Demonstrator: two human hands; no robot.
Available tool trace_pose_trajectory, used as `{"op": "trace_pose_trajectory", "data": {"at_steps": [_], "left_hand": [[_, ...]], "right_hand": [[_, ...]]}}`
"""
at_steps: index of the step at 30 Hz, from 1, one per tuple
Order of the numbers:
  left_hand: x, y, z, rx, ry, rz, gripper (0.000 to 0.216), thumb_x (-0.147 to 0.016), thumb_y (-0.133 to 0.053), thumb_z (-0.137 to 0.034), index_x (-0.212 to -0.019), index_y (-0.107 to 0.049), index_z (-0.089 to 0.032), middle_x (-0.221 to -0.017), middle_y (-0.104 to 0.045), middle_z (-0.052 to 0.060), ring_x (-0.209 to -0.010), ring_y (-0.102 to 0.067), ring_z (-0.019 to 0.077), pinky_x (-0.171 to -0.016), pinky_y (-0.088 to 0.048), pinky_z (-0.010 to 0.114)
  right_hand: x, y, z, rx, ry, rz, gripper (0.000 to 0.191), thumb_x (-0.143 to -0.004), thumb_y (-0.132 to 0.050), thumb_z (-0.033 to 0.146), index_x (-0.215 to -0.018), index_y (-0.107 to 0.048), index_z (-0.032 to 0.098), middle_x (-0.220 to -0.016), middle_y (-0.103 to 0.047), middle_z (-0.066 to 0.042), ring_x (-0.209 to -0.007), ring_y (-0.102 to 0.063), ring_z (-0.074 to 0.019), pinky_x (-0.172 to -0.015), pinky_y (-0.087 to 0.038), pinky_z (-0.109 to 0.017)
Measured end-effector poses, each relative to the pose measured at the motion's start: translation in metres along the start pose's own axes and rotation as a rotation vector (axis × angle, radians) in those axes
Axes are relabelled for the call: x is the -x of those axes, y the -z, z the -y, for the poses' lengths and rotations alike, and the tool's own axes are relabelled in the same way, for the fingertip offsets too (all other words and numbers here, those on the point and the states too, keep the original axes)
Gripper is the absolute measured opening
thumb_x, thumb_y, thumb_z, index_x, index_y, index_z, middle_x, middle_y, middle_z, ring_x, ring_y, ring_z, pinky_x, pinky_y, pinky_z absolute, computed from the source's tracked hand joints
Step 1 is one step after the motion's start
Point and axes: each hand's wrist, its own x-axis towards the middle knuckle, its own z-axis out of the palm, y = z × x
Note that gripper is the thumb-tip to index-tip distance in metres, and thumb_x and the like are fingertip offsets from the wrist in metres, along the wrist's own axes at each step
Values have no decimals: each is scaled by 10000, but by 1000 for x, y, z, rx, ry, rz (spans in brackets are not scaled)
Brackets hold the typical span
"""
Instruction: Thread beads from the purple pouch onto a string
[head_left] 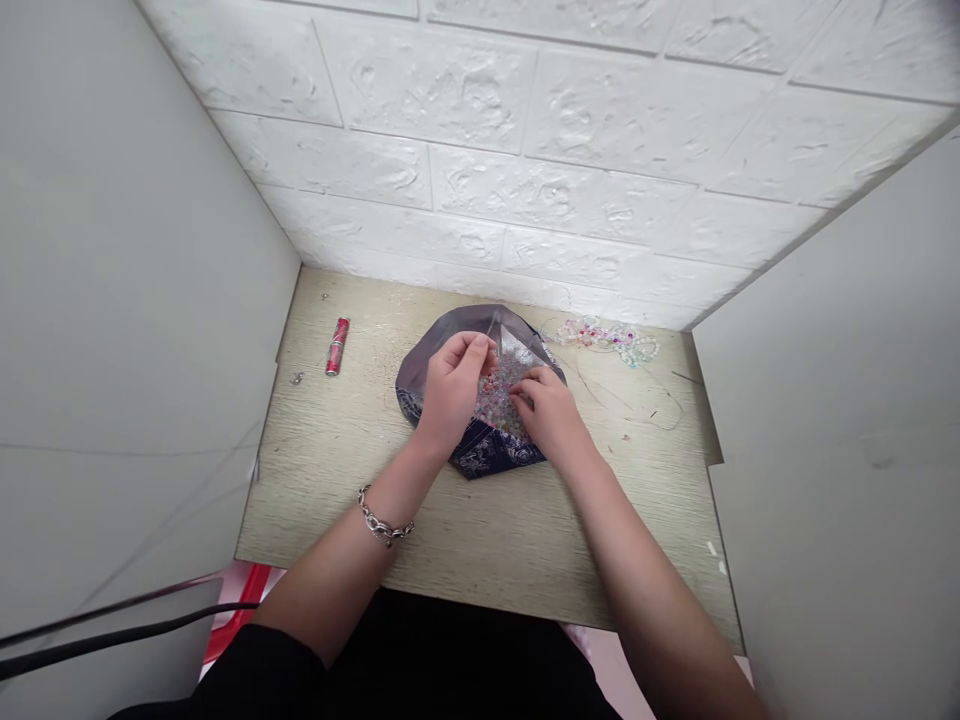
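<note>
A dark blue patterned cloth pouch (pixel 491 455) lies open on the wooden desk (pixel 337 460), with a pile of small pink and clear beads (pixel 496 392) in its silvery lining. My left hand (pixel 452 388) rests over the beads with its fingers curled and its fingertips pinched together at the pile. My right hand (pixel 550 412) lies on the right side of the pouch, fingers bent, tips touching the beads. Whatever either hand pinches is too small to make out. A chain bracelet (pixel 382 524) is on my left wrist.
A small red tube (pixel 337 346) lies at the left of the desk. A finished string of pale beads (pixel 611 338) sits at the back right, with thin thread (pixel 645 405) looping beside it. White walls close in on three sides. Black cables (pixel 112 625) run at the lower left.
</note>
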Motion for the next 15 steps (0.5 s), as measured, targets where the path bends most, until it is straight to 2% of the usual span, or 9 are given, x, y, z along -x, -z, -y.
{"op": "trace_pose_trajectory", "data": {"at_steps": [2, 4, 8, 11, 15], "left_hand": [[-1, 0, 0, 61, -8, -46, 156, -735, -482, -302, -696, -524, -158, -660, -505, -1, -633, -491, 68, -605, -415, 194], [-1, 0, -2, 80, -5, -72, 145, -733, -481, -290, -681, -518, -160, -660, -499, -2, -601, -479, 58, -526, -392, 168], [1, -2, -6, 102, 79, -28, 134, -726, -474, -259, -636, -487, -160, -549, -407, -33, -430, -347, 27, -357, -249, 147], [3, -3, -8, 91, 124, -4, 132, -719, -472, -250, -625, -473, -158, -522, -355, -47, -383, -273, 16, -325, -189, 148], [5, -3, -9, 5, 105, -1, 138, -725, -461, -271, -638, -478, -165, -481, -308, -60, -360, -235, 20, -318, -176, 159]], "right_hand": [[1, -4, -3, 48, 4, 36, 143, -718, -480, 149, -683, -618, 157, -820, -519, -80, -750, -510, -167, -737, -427, -321], [2, -5, -5, 76, -3, 63, 136, -716, -491, 158, -682, -623, 154, -829, -517, -81, -755, -509, -166, -746, -424, -317], [3, -6, -7, 126, -22, 105, 143, -725, -486, 173, -720, -628, 152, -836, -514, -86, -798, -502, -174, -757, -417, -312], [3, -7, -7, 156, -25, 135, 149, -735, -469, 185, -734, -615, 160, -844, -510, -87, -830, -492, -184, -755, -412, -320], [3, -7, -4, 161, -28, 130, 137, -741, -432, 166, -740, -568, 157, -865, -505, -91, -850, -478, -192, -759, -399, -330]]}}
